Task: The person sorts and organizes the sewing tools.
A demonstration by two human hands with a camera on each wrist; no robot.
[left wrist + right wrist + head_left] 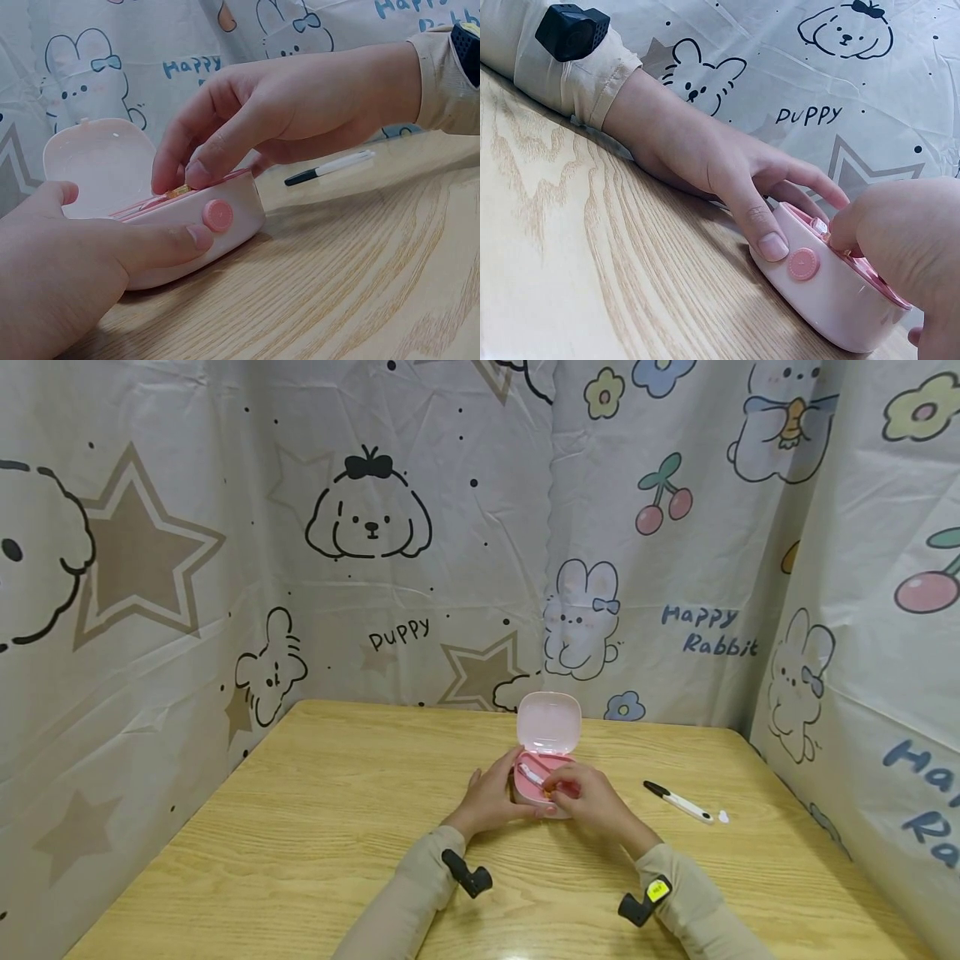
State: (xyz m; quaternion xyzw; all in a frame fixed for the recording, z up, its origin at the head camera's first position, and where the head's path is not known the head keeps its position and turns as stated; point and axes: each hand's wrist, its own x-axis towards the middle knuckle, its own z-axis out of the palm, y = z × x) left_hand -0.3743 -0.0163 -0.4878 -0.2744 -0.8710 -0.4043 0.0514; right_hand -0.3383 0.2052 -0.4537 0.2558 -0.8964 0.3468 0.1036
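A small pale pink case (549, 722) stands on the table with its lid raised at the back. On its front is a round pink button (218, 215). My left hand (495, 797) grips the case at its left side, thumb along the front beside the button. My right hand (596, 797) reaches into the darker pink inside from the right. Its thumb and fingertips pinch the amber end (178, 191) of a slim white-and-clear piece (532, 775) lying slantwise in the case. The fingers partly hide that piece; its exact kind cannot be made out.
To the right of the case lies a white marker with a black cap (678, 802). Near its end is a small white scrap (723, 817). A wood-grain table (360, 768) runs back to printed curtains (420, 527) at the rear and both sides.
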